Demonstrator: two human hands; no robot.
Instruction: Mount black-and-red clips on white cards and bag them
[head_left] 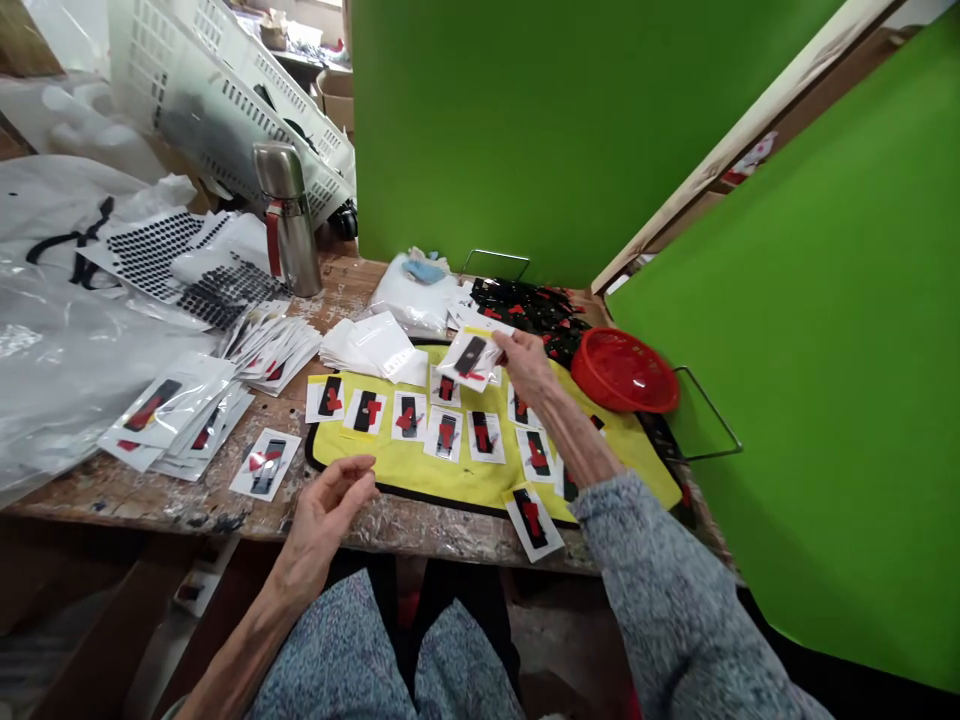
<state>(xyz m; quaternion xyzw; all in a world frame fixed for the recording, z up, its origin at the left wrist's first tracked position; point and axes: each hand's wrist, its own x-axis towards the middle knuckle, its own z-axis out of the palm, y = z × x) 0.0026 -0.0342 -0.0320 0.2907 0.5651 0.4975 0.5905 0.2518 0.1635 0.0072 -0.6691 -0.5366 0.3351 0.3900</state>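
The right hand (529,365) is closed in a pinch, fingers and thumb grasping a clear-sleeved packet card (470,358) by its edge; the card, showing a black strip, is held just above the far part of the mat. The left hand (328,510) is released, palm turned up and fingers loosely curled; it holds nothing and hovers near the table's front edge.

Directly beneath lies a yellow mat with a black border (465,480); on it, similar cards (409,415) with black and red pieces stand in loose rows, and one card (532,522) overhangs the mat's near edge. The step in hand appears to be the handling of single cards over this mat; a further placement would call for an open patch of yellow.

Beyond the mat lie a pile of black and red pieces (525,310) and a red plastic basket (624,370); to the left, stacked packets (172,415) rest on a paint-worn wooden table (97,490); further back stand a steel vacuum flask (287,220) and a white plastic crate (232,100).
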